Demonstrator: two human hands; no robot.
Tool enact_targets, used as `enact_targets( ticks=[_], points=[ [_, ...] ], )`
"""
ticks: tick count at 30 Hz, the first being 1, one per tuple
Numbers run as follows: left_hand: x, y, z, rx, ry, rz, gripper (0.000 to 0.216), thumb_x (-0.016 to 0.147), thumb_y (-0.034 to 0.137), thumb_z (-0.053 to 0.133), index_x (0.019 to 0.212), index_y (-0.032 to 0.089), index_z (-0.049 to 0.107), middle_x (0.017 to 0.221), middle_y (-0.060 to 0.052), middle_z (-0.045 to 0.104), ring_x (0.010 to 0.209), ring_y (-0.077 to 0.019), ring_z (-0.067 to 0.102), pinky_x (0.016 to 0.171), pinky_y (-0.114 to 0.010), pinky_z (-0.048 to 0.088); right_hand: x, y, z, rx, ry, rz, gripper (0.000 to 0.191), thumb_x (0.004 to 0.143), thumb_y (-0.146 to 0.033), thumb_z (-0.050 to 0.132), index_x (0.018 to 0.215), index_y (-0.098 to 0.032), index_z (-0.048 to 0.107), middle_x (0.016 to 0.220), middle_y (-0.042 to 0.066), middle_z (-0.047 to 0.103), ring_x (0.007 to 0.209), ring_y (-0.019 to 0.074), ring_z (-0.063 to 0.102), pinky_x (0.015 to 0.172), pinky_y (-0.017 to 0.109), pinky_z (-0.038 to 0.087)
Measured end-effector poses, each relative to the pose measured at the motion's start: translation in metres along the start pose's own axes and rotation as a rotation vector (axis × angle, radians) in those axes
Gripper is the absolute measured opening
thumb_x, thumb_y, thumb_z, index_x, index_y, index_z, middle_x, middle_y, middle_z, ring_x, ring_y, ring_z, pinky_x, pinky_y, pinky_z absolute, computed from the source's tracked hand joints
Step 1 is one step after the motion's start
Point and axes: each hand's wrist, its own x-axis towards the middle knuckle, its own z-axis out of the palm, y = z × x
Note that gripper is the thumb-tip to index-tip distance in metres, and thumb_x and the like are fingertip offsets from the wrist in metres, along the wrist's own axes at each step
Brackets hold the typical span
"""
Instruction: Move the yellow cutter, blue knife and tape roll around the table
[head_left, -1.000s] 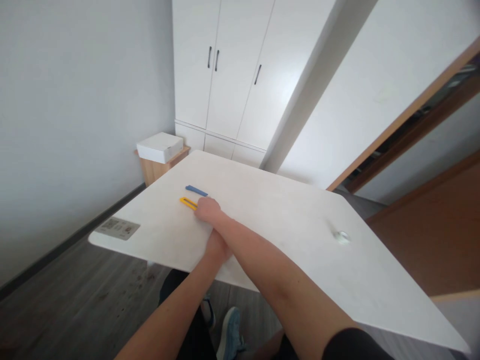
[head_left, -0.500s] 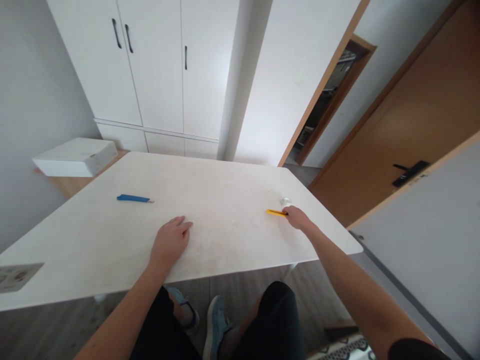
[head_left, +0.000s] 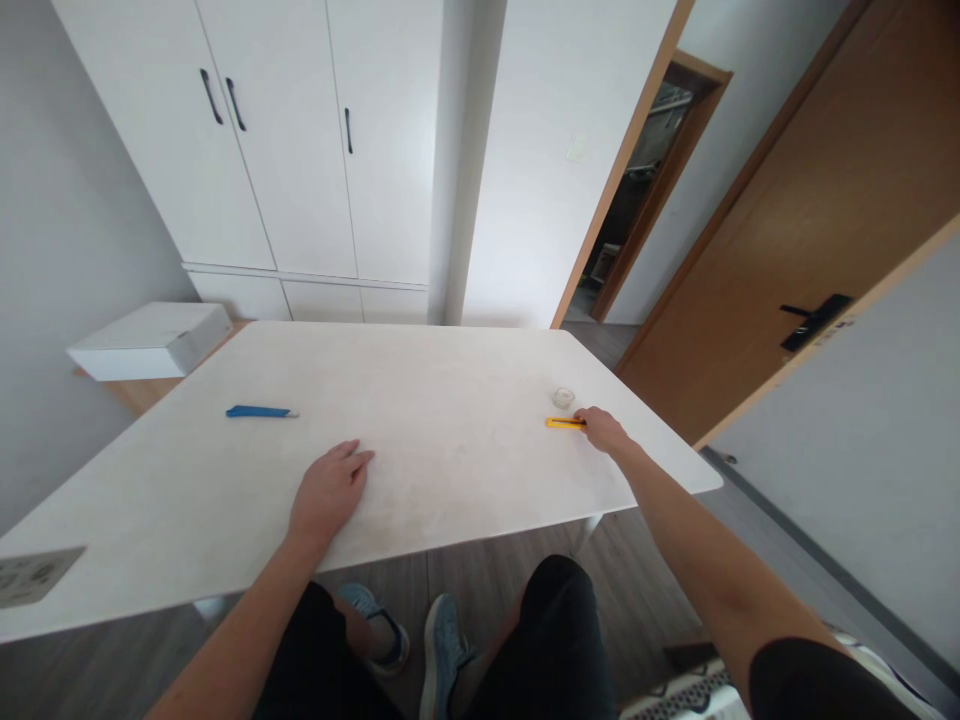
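My right hand (head_left: 602, 430) is closed on one end of a yellow utility knife (head_left: 562, 423), low over the right part of the white table (head_left: 442, 380). The knife's free end points left; whether it touches the table I cannot tell. Just beyond the knife sits a small clear ring-shaped thing (head_left: 563, 398), perhaps a roll of tape. My left hand (head_left: 328, 490) rests palm down on the table, fingers stretched out, holding nothing. Farther left and back lies a slim blue tool (head_left: 259, 411) with a pale tip, apart from both hands.
A white box (head_left: 154, 340) stands on a wooden surface past the table's left corner. A printed sheet (head_left: 37, 577) lies at the near left edge. White cabinets (head_left: 285, 170) line the back; a brown door (head_left: 787, 220) is at right. My legs are under the front edge.
The camera view has shifted slightly. My right hand and the yellow utility knife have moved a little to the right relative to the clear ring-shaped thing. My left hand stays resting on the table.
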Motion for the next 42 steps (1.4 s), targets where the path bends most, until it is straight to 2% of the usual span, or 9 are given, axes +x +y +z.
enact_targets(
  ticks=[6, 11, 15, 21, 25, 29, 36, 39, 42],
  points=[
    [0.000, 0.002, 0.000, 0.015, -0.003, -0.004, 0.043, 0.093, 0.030, 0.039, 0.113, 0.019, 0.075, 0.128, -0.012, 0.068, 0.119, -0.0267, 0.062, 0.108, -0.041, 0.046, -0.015, -0.016, -0.010, -0.084, 0.045, 0.046, 0.042, 0.092, -0.012, 0.049, 0.132, -0.020, 0.057, 0.130, 0.015, 0.060, 0.121, 0.0302, 0.053, 0.088, 0.039, 0.045],
    [0.000, 0.011, -0.006, 0.023, -0.030, -0.041, 0.039, 0.093, 0.024, 0.042, 0.114, 0.019, 0.075, 0.129, -0.013, 0.067, 0.121, -0.0262, 0.062, 0.108, -0.041, 0.045, -0.013, -0.086, -0.019, -0.004, 0.130, -0.168, 0.031, 0.093, -0.016, 0.049, 0.118, -0.019, 0.066, 0.119, 0.012, 0.068, 0.110, 0.0258, 0.061, 0.086, 0.034, 0.045],
    [0.000, 0.016, -0.008, -0.023, -0.043, -0.100, 0.036, 0.093, 0.021, 0.046, 0.115, 0.022, 0.074, 0.131, -0.012, 0.066, 0.124, -0.0261, 0.059, 0.109, -0.042, 0.044, -0.007, -0.190, -0.036, 0.140, 0.109, -0.518, 0.025, 0.093, -0.020, 0.051, 0.108, -0.020, 0.071, 0.107, 0.008, 0.073, 0.100, 0.0210, 0.065, 0.085, 0.029, 0.045],
    [-0.001, 0.017, -0.008, -0.144, -0.036, -0.136, 0.032, 0.090, 0.018, 0.052, 0.113, 0.023, 0.074, 0.135, -0.012, 0.063, 0.127, -0.0262, 0.055, 0.110, -0.044, 0.040, -0.003, -0.385, -0.064, 0.185, 0.080, -0.919, 0.027, 0.097, -0.023, 0.048, 0.101, -0.020, 0.074, 0.107, 0.006, 0.075, 0.101, 0.0206, 0.066, 0.087, 0.028, 0.044],
    [-0.001, 0.015, -0.005, -0.220, 0.004, -0.142, 0.028, 0.087, 0.015, 0.054, 0.104, 0.020, 0.075, 0.129, -0.015, 0.065, 0.124, -0.0275, 0.057, 0.109, -0.047, 0.041, -0.003, -0.504, -0.067, 0.133, 0.042, -1.022, 0.028, 0.097, -0.023, 0.048, 0.101, -0.019, 0.075, 0.110, 0.007, 0.074, 0.105, 0.0214, 0.065, 0.088, 0.030, 0.045],
    [-0.001, 0.015, -0.004, -0.358, 0.103, -0.164, 0.024, 0.085, 0.015, 0.054, 0.099, 0.018, 0.073, 0.109, -0.013, 0.073, 0.112, -0.0274, 0.063, 0.103, -0.047, 0.046, -0.002, -0.582, -0.059, 0.087, 0.054, -0.945, 0.024, 0.095, -0.029, 0.056, 0.112, -0.019, 0.069, 0.122, 0.012, 0.068, 0.113, 0.0247, 0.061, 0.090, 0.033, 0.047],
    [0.001, 0.017, -0.005, -0.424, 0.195, -0.215, 0.029, 0.088, 0.020, 0.052, 0.111, 0.020, 0.069, 0.110, -0.011, 0.073, 0.110, -0.0282, 0.064, 0.098, -0.047, 0.050, 0.005, -0.618, -0.050, 0.140, 0.027, -0.889, 0.019, 0.093, -0.021, 0.055, 0.109, -0.015, 0.063, 0.122, 0.015, 0.065, 0.113, 0.0255, 0.062, 0.089, 0.033, 0.049],
    [0.001, 0.016, -0.007, -0.340, 0.071, -0.177, 0.025, 0.085, 0.014, 0.053, 0.099, 0.020, 0.072, 0.111, -0.011, 0.072, 0.112, -0.0271, 0.062, 0.102, -0.046, 0.047, 0.008, -0.594, -0.058, 0.363, -0.024, -0.886, 0.024, 0.093, -0.022, 0.054, 0.116, -0.017, 0.056, 0.109, 0.012, 0.070, 0.097, 0.0217, 0.067, 0.080, 0.031, 0.051],
    [0.001, 0.015, -0.008, -0.231, -0.021, -0.158, 0.026, 0.087, 0.016, 0.053, 0.103, 0.020, 0.074, 0.128, -0.013, 0.066, 0.124, -0.0272, 0.057, 0.109, -0.047, 0.041, 0.009, -0.540, -0.067, 0.788, -0.120, -0.893, 0.030, 0.087, -0.020, 0.059, 0.117, -0.020, 0.053, 0.089, 0.002, 0.072, 0.078, 0.0161, 0.069, 0.073, 0.028, 0.052]
  ],
)
